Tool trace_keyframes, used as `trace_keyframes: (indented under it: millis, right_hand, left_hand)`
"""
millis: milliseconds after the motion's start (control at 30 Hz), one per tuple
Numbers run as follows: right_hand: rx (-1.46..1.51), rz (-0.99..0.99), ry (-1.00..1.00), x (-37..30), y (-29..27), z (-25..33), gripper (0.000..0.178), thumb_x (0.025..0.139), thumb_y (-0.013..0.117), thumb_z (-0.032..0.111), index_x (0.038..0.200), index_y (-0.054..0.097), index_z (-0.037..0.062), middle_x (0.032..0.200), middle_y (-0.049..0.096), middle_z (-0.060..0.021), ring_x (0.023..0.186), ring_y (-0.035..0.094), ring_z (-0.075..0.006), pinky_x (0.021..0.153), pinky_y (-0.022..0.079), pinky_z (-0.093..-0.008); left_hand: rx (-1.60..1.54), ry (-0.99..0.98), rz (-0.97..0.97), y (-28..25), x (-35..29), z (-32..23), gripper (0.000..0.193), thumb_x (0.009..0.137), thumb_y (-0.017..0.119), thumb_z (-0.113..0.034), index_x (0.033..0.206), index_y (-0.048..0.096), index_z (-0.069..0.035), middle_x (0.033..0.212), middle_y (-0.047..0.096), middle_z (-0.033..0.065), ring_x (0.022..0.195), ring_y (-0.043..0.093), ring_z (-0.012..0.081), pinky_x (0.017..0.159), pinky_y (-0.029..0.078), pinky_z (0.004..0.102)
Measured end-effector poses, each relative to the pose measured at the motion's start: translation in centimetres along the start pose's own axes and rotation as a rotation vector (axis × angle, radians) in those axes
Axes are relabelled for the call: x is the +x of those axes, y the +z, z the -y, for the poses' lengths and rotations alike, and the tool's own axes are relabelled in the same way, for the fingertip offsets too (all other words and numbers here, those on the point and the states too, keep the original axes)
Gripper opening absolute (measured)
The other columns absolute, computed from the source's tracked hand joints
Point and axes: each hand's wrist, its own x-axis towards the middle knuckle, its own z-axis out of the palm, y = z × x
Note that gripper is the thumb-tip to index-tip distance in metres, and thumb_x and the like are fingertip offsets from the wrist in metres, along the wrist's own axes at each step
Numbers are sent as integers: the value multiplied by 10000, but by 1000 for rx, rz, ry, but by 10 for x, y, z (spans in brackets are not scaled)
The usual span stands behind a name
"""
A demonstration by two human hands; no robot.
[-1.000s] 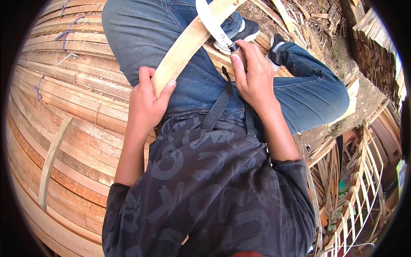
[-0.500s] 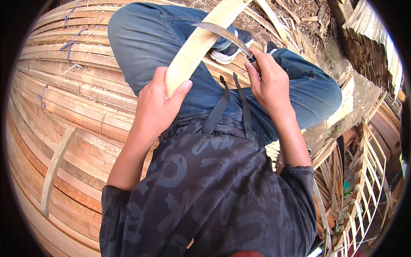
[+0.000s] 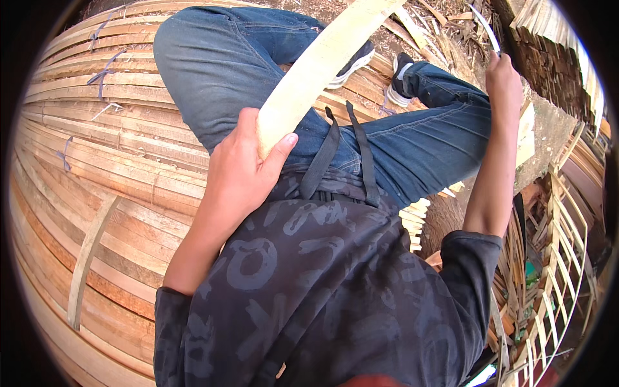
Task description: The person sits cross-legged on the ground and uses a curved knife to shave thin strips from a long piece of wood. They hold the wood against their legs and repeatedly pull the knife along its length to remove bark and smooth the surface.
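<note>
My left hand is closed round the near end of a flat, pale wooden slat, its thumb lying on the upper face. The slat slants up and to the right over my legs, and its far end passes out of the head view at the top. Out to the right, beyond my bent knee, my right hand grips a sickle. Its thin curved blade points away and up to the left, well apart from the slat. The fingers hide the sickle's handle.
Long sawn slats lie in tied bundles to my left and under me. A tall stack of thin boards stands at the far right, beside a concrete slab. A wooden lattice and loose sticks are at the lower right.
My right hand has swung the sickle away from the slat, out to the right and farther off. The left hand keeps hold of the slat, which has shifted slightly right.
</note>
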Motion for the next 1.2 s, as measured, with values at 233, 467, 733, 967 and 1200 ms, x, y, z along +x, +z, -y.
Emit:
trace_keyframes:
  millis: [233, 467, 733, 967, 1200]
  right_hand:
    - [558, 34, -216, -60, -55, 62, 232, 1014, 513, 265, 987, 562, 40, 668, 618, -201, 625, 631, -410, 553, 453, -483]
    - [387, -106, -469, -61, 3, 88, 283, 970, 571, 336, 903, 520, 66, 687, 633, -165, 634, 640, -384, 528, 497, -473]
    - [423, 61, -662, -115, -52, 125, 312, 968, 582, 351, 848, 505, 73, 613, 589, -129, 533, 639, -311, 456, 501, -405]
    - [82, -51, -17, -7, 27, -40, 481, 1020, 435, 438, 858, 568, 5, 758, 665, -242, 734, 656, -451, 652, 527, -499]
    - [452, 106, -509, -95, -49, 120, 322, 904, 668, 332, 846, 514, 55, 634, 636, -152, 596, 657, -362, 531, 519, -443]
  left_hand:
    - [33, -71, -13, 11, 10, 11, 352, 959, 611, -292, 1093, 500, 14, 824, 651, 247, 755, 660, 375, 672, 493, 425]
    - [11, 28, -3, 9, 14, -7, 366, 957, 612, -310, 1086, 505, 15, 827, 651, 240, 757, 663, 350, 684, 492, 413]
    - [57, -59, 51, 16, 25, -10, 440, 915, 648, -349, 1057, 489, 36, 877, 651, 305, 832, 656, 469, 710, 509, 500]
    - [75, -46, 74, 4, 1, 8, 393, 907, 684, -278, 1085, 493, 15, 864, 659, 270, 811, 677, 393, 704, 503, 430]
    - [97, -144, 29, 13, 9, 13, 407, 911, 677, -293, 1101, 497, 19, 879, 660, 265, 803, 678, 386, 711, 508, 422]
